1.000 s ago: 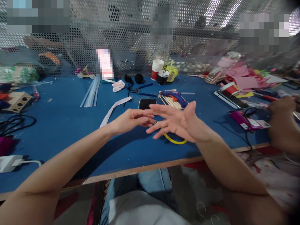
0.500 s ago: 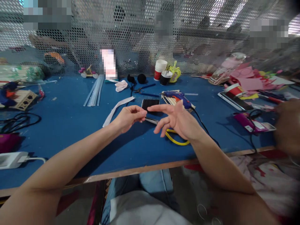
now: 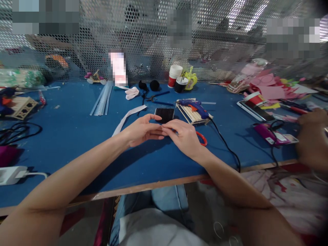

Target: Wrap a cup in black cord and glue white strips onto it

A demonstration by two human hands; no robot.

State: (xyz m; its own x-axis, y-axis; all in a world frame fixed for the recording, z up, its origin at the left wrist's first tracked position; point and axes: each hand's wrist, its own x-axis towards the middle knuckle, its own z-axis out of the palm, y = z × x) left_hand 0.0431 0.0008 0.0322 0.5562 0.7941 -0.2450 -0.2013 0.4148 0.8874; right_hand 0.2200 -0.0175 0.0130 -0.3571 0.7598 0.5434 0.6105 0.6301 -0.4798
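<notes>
My left hand [image 3: 146,131] is held above the blue table with its fingers stretched out and apart, and nothing shows in it. Its fingertips meet those of my right hand [image 3: 183,135], which is closed in a pinch. Whatever lies in that pinch is too small to make out. Just beyond the fingers sits a spool of black thread [image 3: 165,114]. A red scissor handle [image 3: 202,138] pokes out beside my right hand, the remainder hidden under it. Left of the spool, a white ribbon strip [image 3: 126,118] runs up from behind my left wrist.
A blue glue gun [image 3: 196,106] rests on a small stick frame [image 3: 187,114], its cord trailing right. Pliers [image 3: 159,99], paper cups [image 3: 175,76] and clear glue sticks [image 3: 102,100] lie further back. Another person's hand [image 3: 312,136] is at the right, near a phone [image 3: 256,111].
My left hand has gone from a pinch to spread fingers. My right hand has gone from spread fingers to a pinch and moved in against the left. A red scissor handle now shows instead of the yellow one.
</notes>
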